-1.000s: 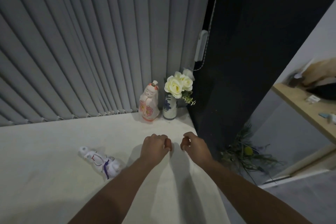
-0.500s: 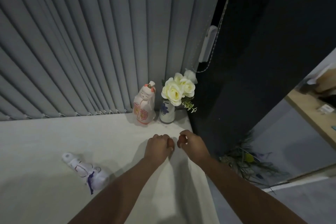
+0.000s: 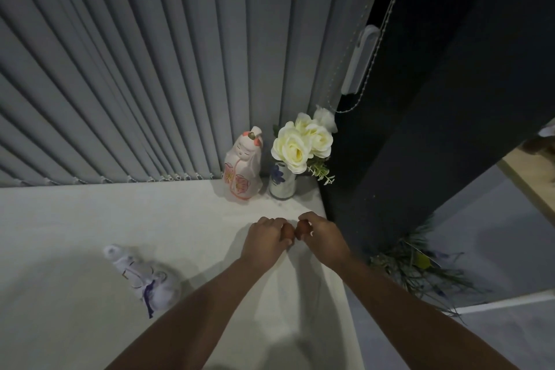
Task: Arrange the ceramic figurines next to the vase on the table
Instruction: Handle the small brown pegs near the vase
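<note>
A small white vase with a blue flower print point(image 3: 281, 184) holds pale yellow roses point(image 3: 301, 144) in the table's far right corner. A pink-and-white ceramic figurine point(image 3: 242, 168) stands upright just left of the vase, close beside it. A second figurine, white with purple markings point(image 3: 144, 278), lies on its side on the white table point(image 3: 75, 219), nearer and to the left. My left hand point(image 3: 265, 239) and my right hand point(image 3: 321, 237) rest on the table in front of the vase, fingers curled, thumbs almost touching, with nothing in them.
Grey vertical blinds point(image 3: 150, 69) run along the table's back edge. A dark panel point(image 3: 435, 99) with a bead cord and white handle point(image 3: 359, 60) borders the right side. The table's right edge drops to the floor, where a plant point(image 3: 417, 267) lies.
The view has shifted, so the vase and figurines sit slightly differently in frame. My hands have drawn a little closer together. Neither figurine has moved on the table.
</note>
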